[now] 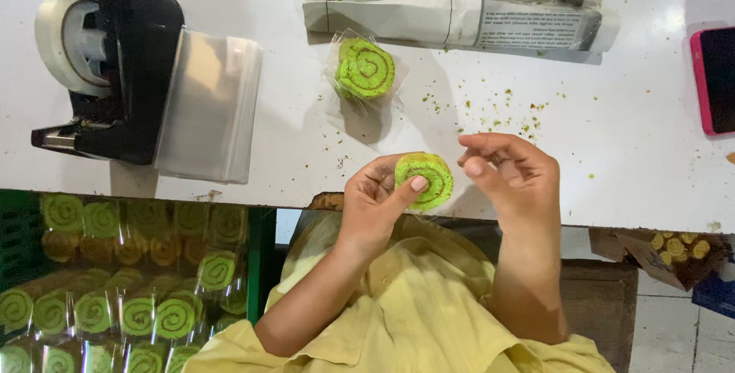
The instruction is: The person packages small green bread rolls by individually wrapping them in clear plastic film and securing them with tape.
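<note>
Yellow sleeves and the person's lap are filling the near edge, and at the near left a green crate (256,266) is holding rows of wrapped green spiral rolls (138,315), stacked low beside the seat where finished pieces are easy to drop in. On the white counter (628,151) at the far left, a black tape dispenser (115,59) is sitting with its roll facing outward, and a stack of clear bags (207,105) is leaning against it, both within a short reach. Farther right, one bagged spiral roll (366,68) is lying flat, set away from the edge, in front of a folded newspaper (459,13). At the near edge of the counter the left hand (375,201) is clamping a bare green spiral roll (426,180) between thumb and fingers, face up. Just right of it the right hand (509,174) is hovering with its fingertips pinched together; whether they are gripping thin film I cannot tell. Green crumbs (509,113) are lying scattered beyond it, and a pink-cased phone (716,78) is resting at the far right.
</note>
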